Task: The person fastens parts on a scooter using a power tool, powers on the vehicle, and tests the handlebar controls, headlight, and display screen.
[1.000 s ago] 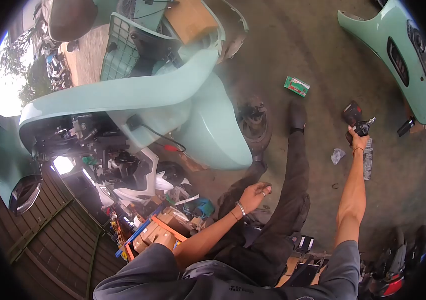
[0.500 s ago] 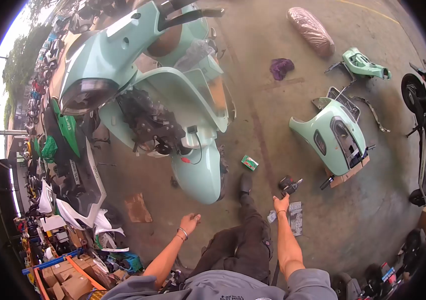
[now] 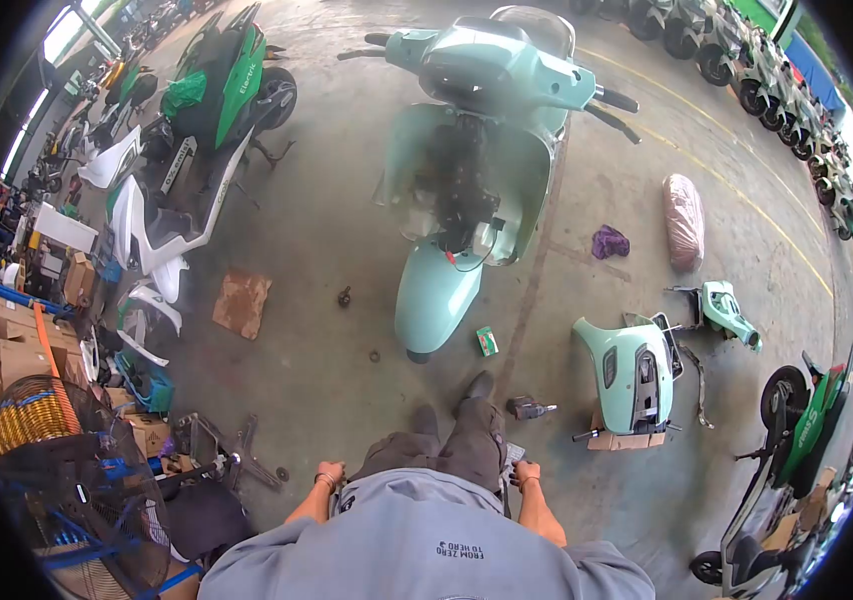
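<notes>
Both my hands hang low beside my hips, small in the view. My left hand [image 3: 330, 473], with a bracelet at the wrist, has its fingers curled and shows nothing in them. My right hand [image 3: 525, 473] is also closed by my right thigh, with no object visible in it. Ahead of my feet stands a mint-green scooter [image 3: 439, 295] with its front panel off and dark inner parts and wiring exposed. On the floor right of my shoes lies a black cordless drill [image 3: 530, 408]. A small green-and-white box [image 3: 488, 341] rests near the front wheel.
A mint-green front panel [image 3: 627, 370] sits on cardboard at the right, by another green part [image 3: 727, 310]. Beyond are a purple bag [image 3: 610, 242] and a wrapped bundle [image 3: 685, 225]. Green scooters [image 3: 239, 100] stand left and right. A fan [image 3: 77, 490] is lower left.
The view has swung and drawn back, so the scooter now appears straight ahead and farther off. Both hands have come in closer to my body. The drill stays on the floor.
</notes>
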A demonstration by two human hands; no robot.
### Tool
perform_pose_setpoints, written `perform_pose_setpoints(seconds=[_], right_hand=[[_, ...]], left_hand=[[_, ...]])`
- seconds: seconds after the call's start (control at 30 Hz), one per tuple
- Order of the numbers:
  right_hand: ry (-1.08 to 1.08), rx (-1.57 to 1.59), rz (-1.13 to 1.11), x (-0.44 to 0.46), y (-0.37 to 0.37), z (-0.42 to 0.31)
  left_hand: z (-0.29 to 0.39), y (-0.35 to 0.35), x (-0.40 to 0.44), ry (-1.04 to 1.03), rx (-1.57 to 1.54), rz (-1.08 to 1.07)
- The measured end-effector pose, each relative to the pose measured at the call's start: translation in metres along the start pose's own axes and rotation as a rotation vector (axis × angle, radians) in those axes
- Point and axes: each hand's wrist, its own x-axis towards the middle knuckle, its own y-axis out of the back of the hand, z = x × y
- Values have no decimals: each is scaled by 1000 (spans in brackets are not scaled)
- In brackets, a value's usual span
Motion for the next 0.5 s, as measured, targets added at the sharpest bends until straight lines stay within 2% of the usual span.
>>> perform_pose_setpoints(seconds=[0.03, 0.07, 0.13, 0.2, 0.33, 0.37, 0.4, 0.43, 0.47, 0.5], right_hand=[[-1, 15, -49, -6, 2, -8], [43, -27, -9, -4, 3, -11], [66, -75, 27, 2, 10, -20], [94, 48, -128, 12, 19, -24], [148, 343, -99, -13, 41, -97], [203, 436, -71, -11, 46, -110], [209, 503, -43, -11, 52, -122], [240, 569, -14, -12, 58, -130], [238, 572, -7, -14, 66, -134], [226, 569, 12, -21, 73, -127]], left_hand=[[-22, 3, 9, -71, 445, -9], [-36, -4, -3, -35, 316, 98], [-41, -11, -34, 48, 362, 102], [-19, -19, -53, 22, 456, 75], [91, -45, -52, -175, 521, 52], [130, -52, -49, -207, 417, 8], [158, -60, -25, -138, 6, -184], [207, -62, -47, -288, 18, -131], [241, -61, -33, -395, -5, -154], [281, -61, -32, -441, -31, -162]])
